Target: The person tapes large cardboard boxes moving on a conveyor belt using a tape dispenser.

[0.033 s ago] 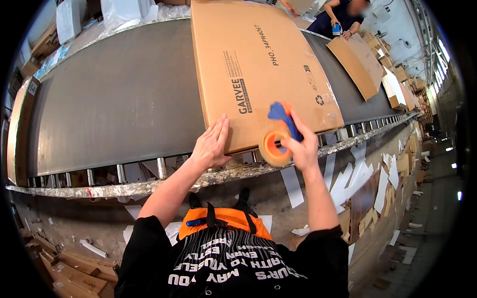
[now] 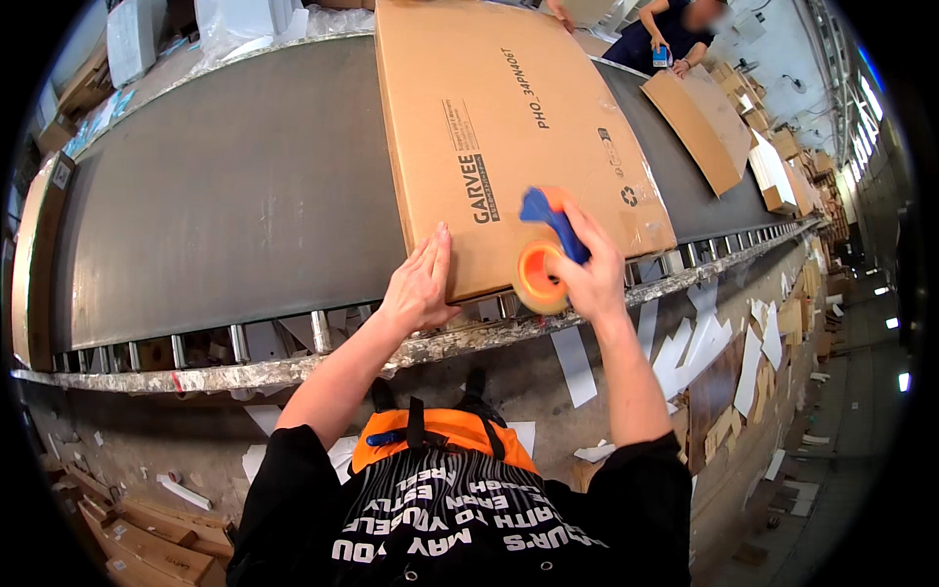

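A large flat brown cardboard box [image 2: 509, 127] lies on the grey conveyor belt [image 2: 225, 196], its near edge over the metal rail. My left hand [image 2: 419, 284] rests flat, fingers spread, on the box's near left corner. My right hand [image 2: 592, 274] grips a tape dispenser [image 2: 541, 264] with a blue handle and an orange roll, pressed against the box's near edge, right of my left hand.
A metal rail with rollers [image 2: 293, 367] runs along the belt's near side. Farther down the belt another person [image 2: 675, 39] works at a second flat cardboard sheet [image 2: 694, 117]. Cardboard pieces [image 2: 147, 548] and white paper strips [image 2: 685, 352] litter the floor below.
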{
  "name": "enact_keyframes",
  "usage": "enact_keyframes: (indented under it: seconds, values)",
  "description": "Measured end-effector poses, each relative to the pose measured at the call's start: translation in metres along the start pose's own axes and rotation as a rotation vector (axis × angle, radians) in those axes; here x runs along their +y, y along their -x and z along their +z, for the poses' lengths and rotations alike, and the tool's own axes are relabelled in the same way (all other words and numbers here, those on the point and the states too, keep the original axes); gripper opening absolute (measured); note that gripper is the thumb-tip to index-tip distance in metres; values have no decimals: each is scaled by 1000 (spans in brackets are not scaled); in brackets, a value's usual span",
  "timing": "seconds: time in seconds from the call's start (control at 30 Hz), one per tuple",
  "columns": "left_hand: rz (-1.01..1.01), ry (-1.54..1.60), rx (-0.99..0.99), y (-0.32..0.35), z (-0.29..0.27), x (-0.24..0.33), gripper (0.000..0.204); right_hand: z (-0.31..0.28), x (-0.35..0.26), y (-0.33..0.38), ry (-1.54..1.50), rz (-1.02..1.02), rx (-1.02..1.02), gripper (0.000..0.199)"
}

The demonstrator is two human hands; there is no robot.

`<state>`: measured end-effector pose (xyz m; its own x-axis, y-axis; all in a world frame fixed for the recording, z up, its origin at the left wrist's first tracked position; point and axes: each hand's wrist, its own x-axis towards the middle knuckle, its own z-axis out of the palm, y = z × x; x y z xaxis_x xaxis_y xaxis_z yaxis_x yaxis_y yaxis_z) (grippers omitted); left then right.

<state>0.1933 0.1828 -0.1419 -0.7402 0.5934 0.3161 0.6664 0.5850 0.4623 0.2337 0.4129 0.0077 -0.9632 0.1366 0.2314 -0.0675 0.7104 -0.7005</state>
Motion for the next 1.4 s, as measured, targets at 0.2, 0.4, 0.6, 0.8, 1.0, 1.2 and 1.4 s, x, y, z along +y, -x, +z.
enact_keyframes:
  seconds: [0.2,0.4,0.6,0.8,1.0,1.2,1.4]
  values:
    - [-15,49,-52,-3,-5,1,130,62,-55,-78,777,306,-789,42]
    - [87,-192,-238,-12,-22,6,119,38,-21,32,725,341,-779,39]
    - [179,-564,-687,-55,-34,56,98,97,10,74,833,299,-662,36]
    - [-9,-639,-644,-68,-22,56,112,121,37,76,840,138,-955,39]
    - [-207,-728,-580,-77,1,73,128,-22,157,126,-326,653,-222,66]
    - [-331,-710,-675,-74,-8,71,126,-214,318,74,-1011,656,269,70]
    - [-350,-690,-655,-73,-4,67,128,-283,402,-30,-994,712,-168,61]
